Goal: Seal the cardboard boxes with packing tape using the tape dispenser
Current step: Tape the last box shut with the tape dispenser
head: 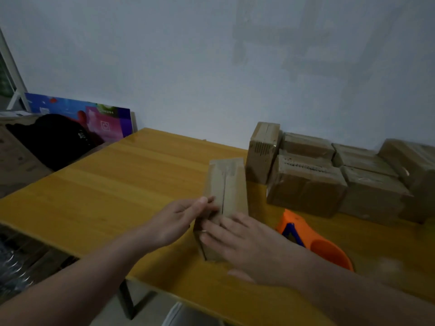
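Observation:
A small cardboard box [228,184] lies on the yellow wooden table [117,184], its two top flaps meeting at a centre seam. My left hand [179,220] grips the box's near left edge with thumb and fingers. My right hand [244,245] rests flat on the near end of the box, fingers straight; a ring shows on one finger. The orange tape dispenser [315,241] with a blue part lies on the table just right of my right hand, untouched.
Several taped cardboard boxes [306,182] are stacked at the back right against the white wall. A black cap [54,137] and a colourful flat package [94,116] sit left of the table. The table's near edge runs under my forearms.

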